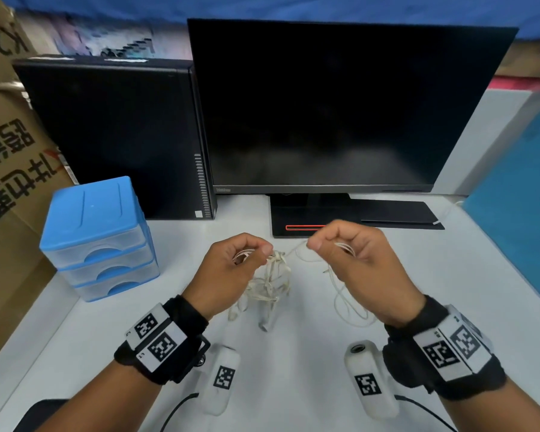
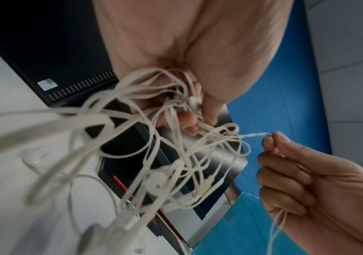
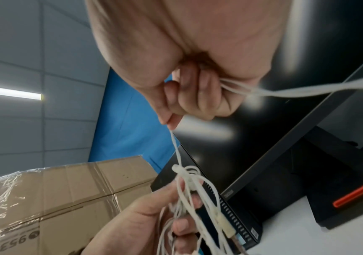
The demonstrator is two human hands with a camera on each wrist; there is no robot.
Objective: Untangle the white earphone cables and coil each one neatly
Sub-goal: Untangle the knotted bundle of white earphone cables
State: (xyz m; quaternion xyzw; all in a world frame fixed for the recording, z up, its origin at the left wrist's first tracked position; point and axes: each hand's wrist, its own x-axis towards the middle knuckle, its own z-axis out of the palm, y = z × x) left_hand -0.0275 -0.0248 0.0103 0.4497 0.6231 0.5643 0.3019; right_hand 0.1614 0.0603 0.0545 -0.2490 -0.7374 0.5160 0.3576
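A knotted bundle of white earphone cables point(image 1: 270, 279) hangs above the white desk between both hands. My left hand point(image 1: 240, 260) grips the top of the tangle point(image 2: 176, 138), with an earbud point(image 2: 194, 101) held against its fingers. My right hand point(image 1: 343, 247) pinches one strand point(image 3: 176, 146) between thumb and forefinger and holds it out taut from the knot point(image 3: 182, 170). More loops run through its curled fingers point(image 3: 197, 89) and hang down to the desk point(image 1: 346, 304). An earbud point(image 1: 264, 324) dangles below the bundle.
A black monitor point(image 1: 340, 104) on its stand point(image 1: 296, 227) is straight ahead, a black computer case point(image 1: 113, 135) at its left. A blue drawer unit point(image 1: 97, 238) sits front left, cardboard boxes point(image 1: 3, 182) beyond. A blue partition point(image 1: 521, 194) borders the right.
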